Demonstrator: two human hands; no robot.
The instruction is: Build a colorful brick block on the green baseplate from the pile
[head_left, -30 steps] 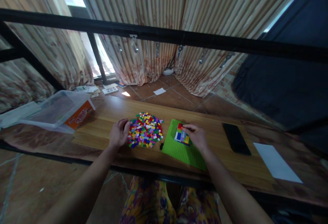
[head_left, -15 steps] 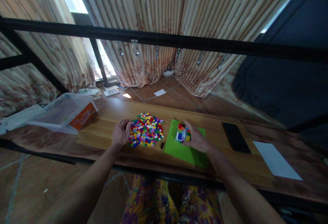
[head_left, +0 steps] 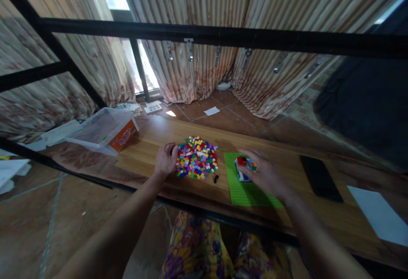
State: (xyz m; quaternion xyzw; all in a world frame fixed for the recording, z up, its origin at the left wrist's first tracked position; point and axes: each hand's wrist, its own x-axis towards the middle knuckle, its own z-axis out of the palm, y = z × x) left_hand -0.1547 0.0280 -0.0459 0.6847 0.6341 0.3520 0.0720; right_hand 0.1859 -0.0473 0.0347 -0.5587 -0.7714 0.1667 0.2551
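- The left hand [head_left: 165, 160] is seen resting on the wooden bench [head_left: 149, 136], fingers loosely curled and knuckles up. Its fingertips are pressed against the left edge of a pile of small coloured bricks [head_left: 197, 158]. Whether a brick is pinched inside cannot be told.
- The right hand [head_left: 266, 173] is held over a green baseplate [head_left: 247, 189], with the fingers partly spread and laid against a small multicoloured brick block [head_left: 245, 166] standing on the plate's far half. The hand is blurred, so a firm grip on the block cannot be confirmed.
- A tiny black piece [head_left: 216, 179] is seen lying between the pile and the baseplate.
- A clear plastic box [head_left: 105, 128] with an orange label is set at the bench's far left. A black phone [head_left: 320, 179] and a white sheet [head_left: 379, 219] are laid to the right, well apart from both hands.
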